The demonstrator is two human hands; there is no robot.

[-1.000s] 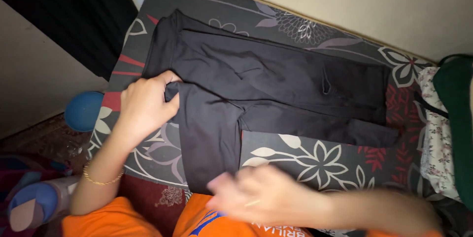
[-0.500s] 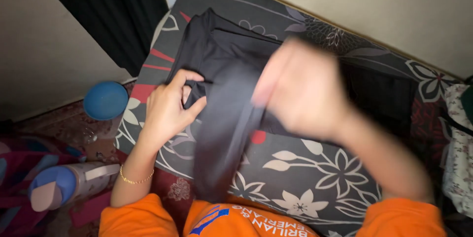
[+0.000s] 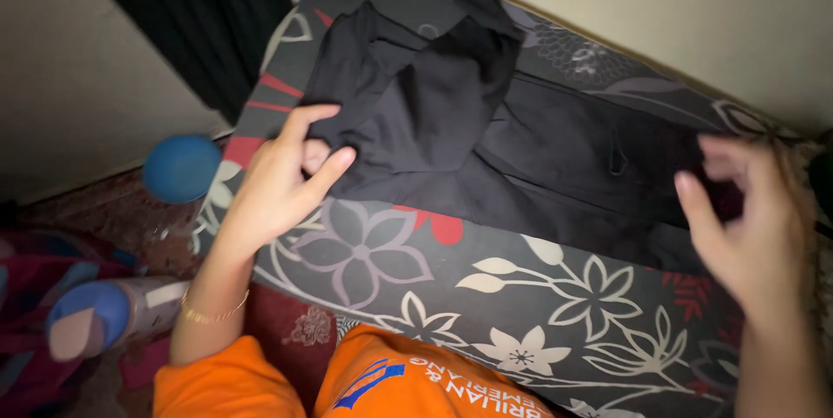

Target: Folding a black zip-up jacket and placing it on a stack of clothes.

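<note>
A black garment (image 3: 486,140) lies spread on a dark mattress with a flower print (image 3: 486,296). Its near flap is thrown up and over the garment's upper part, bunched near the top. My left hand (image 3: 282,179) pinches the garment's left edge between thumb and fingers. My right hand (image 3: 746,218) hovers at the garment's right end, fingers spread, holding nothing. A gold bracelet (image 3: 208,314) sits on my left wrist. My orange shirt (image 3: 373,383) fills the bottom of the view.
A blue ball-like object (image 3: 180,168) lies on the floor left of the mattress. A bottle with a blue cap (image 3: 104,318) lies at the lower left. A cream wall (image 3: 694,19) runs behind, and a dark curtain (image 3: 200,10) hangs at the upper left.
My right hand flung the garment's near flap up and over the top, then swung to the right end and opened. My left hand kept its pinch on the left edge.
</note>
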